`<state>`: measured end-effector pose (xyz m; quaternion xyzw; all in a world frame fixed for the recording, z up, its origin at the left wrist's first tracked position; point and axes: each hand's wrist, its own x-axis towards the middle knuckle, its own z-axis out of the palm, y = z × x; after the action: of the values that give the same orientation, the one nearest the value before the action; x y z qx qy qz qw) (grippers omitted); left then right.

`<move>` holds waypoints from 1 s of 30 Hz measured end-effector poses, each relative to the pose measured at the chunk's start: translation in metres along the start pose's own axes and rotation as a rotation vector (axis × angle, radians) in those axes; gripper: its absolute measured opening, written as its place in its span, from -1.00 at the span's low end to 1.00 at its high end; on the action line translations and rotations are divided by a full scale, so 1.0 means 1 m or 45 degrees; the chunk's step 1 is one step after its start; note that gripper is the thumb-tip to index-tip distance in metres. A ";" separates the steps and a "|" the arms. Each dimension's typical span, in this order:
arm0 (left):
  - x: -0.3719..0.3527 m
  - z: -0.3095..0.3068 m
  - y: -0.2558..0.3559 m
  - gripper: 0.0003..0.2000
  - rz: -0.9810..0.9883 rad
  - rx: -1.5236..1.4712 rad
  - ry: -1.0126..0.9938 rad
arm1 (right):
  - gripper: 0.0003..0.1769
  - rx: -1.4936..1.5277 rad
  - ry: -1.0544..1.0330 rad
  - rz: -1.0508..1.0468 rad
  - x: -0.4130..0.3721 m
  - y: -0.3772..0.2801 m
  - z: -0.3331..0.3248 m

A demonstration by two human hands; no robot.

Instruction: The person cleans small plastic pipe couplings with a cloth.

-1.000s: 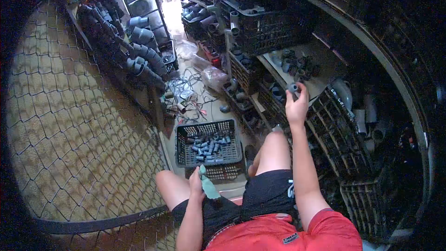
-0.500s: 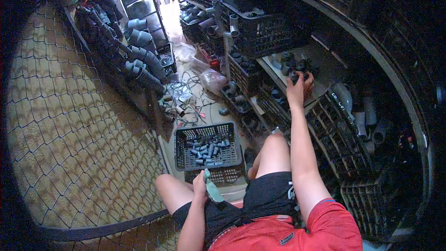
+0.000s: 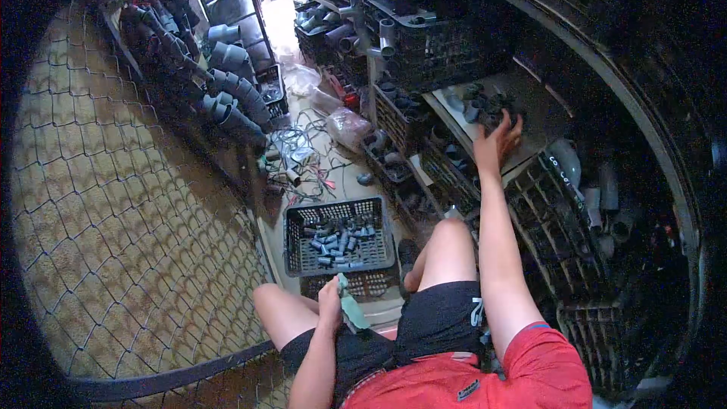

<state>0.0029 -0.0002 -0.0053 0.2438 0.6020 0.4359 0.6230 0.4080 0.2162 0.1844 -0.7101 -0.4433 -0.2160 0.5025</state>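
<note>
My left hand (image 3: 329,301) is closed around a green cloth (image 3: 351,310) that hangs down over my lap. My right hand (image 3: 498,140) reaches out to the shelf (image 3: 534,132) at the right, its fingers spread just above dark pipe fittings (image 3: 496,102) there. Grey pipe fittings (image 3: 472,110) stand beside them, left of my fingers. On the floor in front of my knees is a black plastic crate (image 3: 295,254) with many small grey pipe couplings (image 3: 333,244) in it.
Black crates (image 3: 432,49) of fittings fill the racks on the right. A chain-link mesh (image 3: 129,204) runs along the left, with large grey pipe fittings (image 3: 231,60) stacked beyond it. Tangled wires (image 3: 303,155) and a plastic bag (image 3: 348,129) lie on the floor ahead.
My right hand has let go of a dark fitting on the shelf; its fingers have spread and it has shifted slightly right. My left hand keeps the cloth, almost unmoved.
</note>
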 end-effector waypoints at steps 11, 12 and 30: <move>0.048 -0.053 0.091 -0.70 -0.064 -1.036 -0.084 | -0.46 0.239 -0.160 -0.565 -0.098 -0.053 0.000; 0.063 -0.059 0.107 -0.70 0.054 -1.062 -0.047 | -0.50 0.382 -0.284 -0.629 -0.121 -0.055 0.012; 0.211 -0.078 0.108 -0.66 0.082 -0.677 0.486 | -0.58 -0.111 -2.523 -0.396 -0.523 0.037 0.217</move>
<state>-0.1216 0.2132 -0.0414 0.0055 0.5651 0.6351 0.5266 0.1410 0.1933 -0.3156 -0.5216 -0.7414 0.3933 -0.1535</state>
